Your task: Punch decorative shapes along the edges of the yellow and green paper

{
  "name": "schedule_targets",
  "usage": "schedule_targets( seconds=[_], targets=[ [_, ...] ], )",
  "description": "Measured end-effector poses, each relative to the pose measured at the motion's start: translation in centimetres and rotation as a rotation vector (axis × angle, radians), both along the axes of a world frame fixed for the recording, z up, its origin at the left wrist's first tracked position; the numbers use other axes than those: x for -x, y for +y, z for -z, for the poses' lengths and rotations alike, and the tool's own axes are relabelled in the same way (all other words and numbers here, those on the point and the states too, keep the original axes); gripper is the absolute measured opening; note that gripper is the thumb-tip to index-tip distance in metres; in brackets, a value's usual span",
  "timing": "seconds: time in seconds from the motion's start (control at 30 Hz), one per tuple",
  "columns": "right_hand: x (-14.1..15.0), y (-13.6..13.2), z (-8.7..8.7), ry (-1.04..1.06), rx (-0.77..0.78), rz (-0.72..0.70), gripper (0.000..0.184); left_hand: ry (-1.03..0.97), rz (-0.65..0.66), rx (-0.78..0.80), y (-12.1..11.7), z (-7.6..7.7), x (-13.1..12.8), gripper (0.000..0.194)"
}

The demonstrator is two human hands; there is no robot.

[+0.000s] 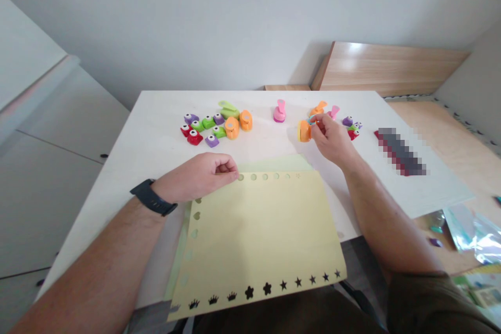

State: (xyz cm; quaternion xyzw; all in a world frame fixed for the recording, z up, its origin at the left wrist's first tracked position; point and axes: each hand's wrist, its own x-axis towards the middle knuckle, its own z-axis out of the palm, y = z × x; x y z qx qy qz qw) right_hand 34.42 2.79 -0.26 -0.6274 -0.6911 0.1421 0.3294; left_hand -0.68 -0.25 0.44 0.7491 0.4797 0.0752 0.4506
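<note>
My left hand (205,175), with a dark watch on the wrist, is closed at the top left of a yellow sheet of paper (262,229), pinching its upper edge. Shapes are punched along the sheet's sides: crowns, flowers and stars at the bottom, hearts at the left, round holes and one small star at the top. A pale green sheet (291,163) shows beneath it. Beyond the paper, my right hand (331,135) is closed on an orange paper punch (303,131), which looks tipped on its side; the fingertips partly cover it.
Several purple, red, green and orange punches, including a green lever punch (228,110), cluster at the back left. A pink punch (279,112) stands alone at the back middle. Small punches (353,134) sit right of my right hand, and a blurred dark object (401,151) lies farther right.
</note>
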Motion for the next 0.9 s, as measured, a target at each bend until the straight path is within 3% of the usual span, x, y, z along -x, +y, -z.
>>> schedule_targets(
  seconds=[0.13, 0.27, 0.4, 0.73, 0.9],
  targets=[
    [-0.13, 0.41, 0.27, 0.262, 0.108, 0.017, 0.026, -0.010, -0.002, -0.005, 0.00, -0.08, -0.06, 0.032],
    [0.00, 0.43, 0.07, 0.581, 0.209, -0.093, 0.023, -0.008, -0.003, -0.001, 0.01, -0.17, -0.09, 0.032],
    [-0.20, 0.43, 0.06, 0.750, 0.241, -0.142, 0.020, -0.010, -0.005, -0.002, -0.01, -0.04, -0.01, 0.034],
    [-0.07, 0.39, -0.21, 0.853, 0.286, -0.154, 0.021, 0.018, 0.008, 0.000, 0.01, -0.20, -0.12, 0.035],
    [-0.22, 0.55, -0.18, 0.808, 0.190, -0.112, 0.019, 0.020, 0.009, 0.003, -0.03, -0.29, -0.12, 0.036]
  ],
)
